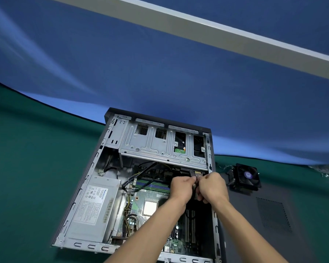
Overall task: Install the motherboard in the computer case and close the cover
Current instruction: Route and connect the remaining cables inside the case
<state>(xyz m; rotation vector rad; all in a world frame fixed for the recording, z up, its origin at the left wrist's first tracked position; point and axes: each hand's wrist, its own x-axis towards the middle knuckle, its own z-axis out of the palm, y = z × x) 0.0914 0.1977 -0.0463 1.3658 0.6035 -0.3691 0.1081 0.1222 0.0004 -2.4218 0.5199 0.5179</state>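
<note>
Here, I take the widest thing first: the table (pixel 27 168), covered in green, carries the open computer case (pixel 110 168) lying on its side, its long axis running from the near edge away toward the blue backdrop. Inside it the motherboard (pixel 156 198) already lies flat on the case floor, long axis parallel to the case's, its slot end pointing toward me and its memory end pointing toward the drive cage (pixel 160 145) at the far end. The power supply (pixel 95 205) sits along the left wall. To the right of the case, flat on the table, lies the dark side cover (pixel 273 215), not yet fitted, and beyond it a loose cooler fan (pixel 245 176). Both hands meet over the far right corner of the board, just below the drive cage. My left hand (pixel 180 188) and right hand (pixel 213 188) are almost touching, fingers curled and pinching a thin black cable (pixel 194 186) between them; its connector end is too hidden to make out. The cable runs roughly up toward the cage, and the board connectors lie directly beneath the fingers, so I judge the coming move is a short push downward, with the right hand nearer the case wall.
</note>
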